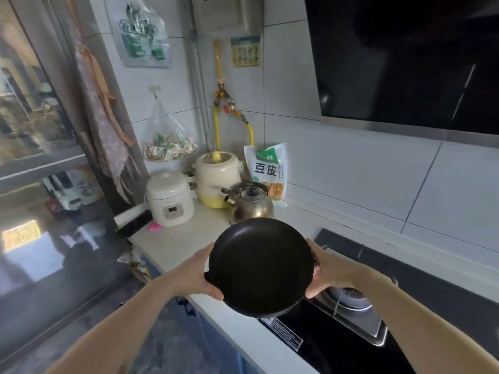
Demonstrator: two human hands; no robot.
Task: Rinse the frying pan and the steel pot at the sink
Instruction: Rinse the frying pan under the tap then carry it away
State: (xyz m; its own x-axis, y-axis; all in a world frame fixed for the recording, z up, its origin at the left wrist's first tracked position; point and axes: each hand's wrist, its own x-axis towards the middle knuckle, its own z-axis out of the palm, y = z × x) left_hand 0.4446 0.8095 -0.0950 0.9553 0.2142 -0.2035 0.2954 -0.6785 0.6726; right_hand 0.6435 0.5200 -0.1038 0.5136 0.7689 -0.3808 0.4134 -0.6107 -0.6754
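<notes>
The frying pan [260,267] is being held in the air between both hands, above the edge of the surface [172,247] and just beside the stove [351,314]. The left hand [198,273] is gripping its left rim, thumb lying on the near edge and fingers hidden behind. The right hand [328,273] is gripping the right rim the same way. The pan is tilting its dark inside toward the camera. I cannot tell where its handle is pointing. A kettle [251,202] is standing on the surface behind the pan.
</notes>
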